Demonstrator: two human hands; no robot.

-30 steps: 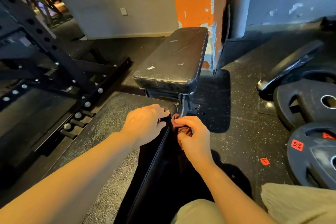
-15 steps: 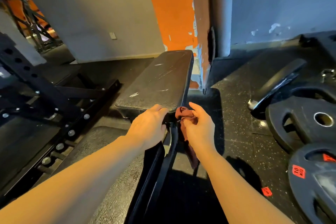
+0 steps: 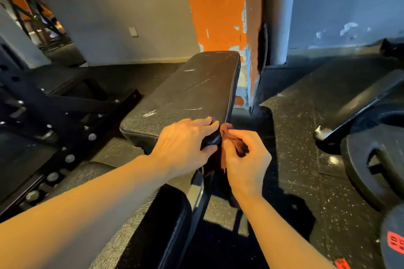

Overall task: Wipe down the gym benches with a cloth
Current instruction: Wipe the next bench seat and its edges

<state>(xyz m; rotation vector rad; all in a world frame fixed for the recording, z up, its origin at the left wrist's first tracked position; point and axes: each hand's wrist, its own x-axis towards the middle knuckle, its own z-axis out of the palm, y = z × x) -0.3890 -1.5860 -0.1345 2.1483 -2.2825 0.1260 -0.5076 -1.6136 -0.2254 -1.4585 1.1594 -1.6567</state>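
Here, one reddish-brown cloth (image 3: 232, 144) is shown bunched at the near right corner of the bench seat pad (image 3: 188, 94), pinched between the curled fingers and thumb of the right hand (image 3: 246, 162); its lower part hangs down and is partly hidden behind that hand. The same pad corner is gripped by the left hand (image 3: 185, 148), thumb below and fingers on top. A second bench pad (image 3: 122, 214) is cut off at the lower edge. Two weight plates (image 3: 376, 159) are partly cropped at right, and a dark rack frame (image 3: 54, 111) at left is hard to make out.
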